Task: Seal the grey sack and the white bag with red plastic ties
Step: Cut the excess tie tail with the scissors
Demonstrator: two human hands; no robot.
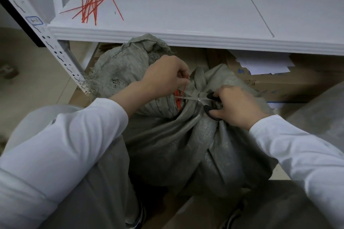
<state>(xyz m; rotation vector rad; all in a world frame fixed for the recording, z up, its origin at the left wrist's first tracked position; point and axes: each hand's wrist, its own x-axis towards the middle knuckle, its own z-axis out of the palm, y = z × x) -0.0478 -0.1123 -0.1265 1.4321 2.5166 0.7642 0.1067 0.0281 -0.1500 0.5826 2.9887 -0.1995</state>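
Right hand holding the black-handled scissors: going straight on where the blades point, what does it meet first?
Probably the red plastic tie, pinched taut by the left hand above the grey woven sack; the black-handled scissors seem to reach it, though depth is unclear.

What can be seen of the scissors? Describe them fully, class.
The scissors have black loop handles and thin silvery metal blades. The right hand grips the handles. The blades lie nearly level over the gathered neck of the grey sack, slightly parted, tips pointing left at the red tie, whose tail the left hand pinches.
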